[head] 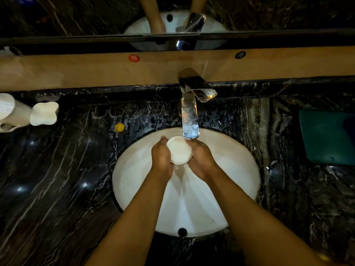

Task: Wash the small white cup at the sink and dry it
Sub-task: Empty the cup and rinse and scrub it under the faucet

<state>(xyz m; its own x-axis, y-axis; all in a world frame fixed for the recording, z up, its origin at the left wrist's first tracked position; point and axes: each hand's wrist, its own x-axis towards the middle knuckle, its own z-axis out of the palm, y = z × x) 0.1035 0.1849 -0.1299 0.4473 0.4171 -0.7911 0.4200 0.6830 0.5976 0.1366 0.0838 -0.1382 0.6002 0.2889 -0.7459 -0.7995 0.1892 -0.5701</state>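
The small white cup (179,149) is held over the white oval sink (236,169), just under the spout of the chrome tap (190,120). My left hand (161,158) grips its left side and my right hand (201,158) grips its right side. The cup's mouth faces up toward me. A thin trickle of water falls from below the cup into the basin. Whether water runs from the spout I cannot tell.
Wet black marble counter (67,169) surrounds the sink. A white jug (11,112) and a white wavy-rimmed cup (45,113) stand at the far left, a yellow cap (119,127) near the basin, a dark green cloth (326,137) at the right. A mirror runs along the back.
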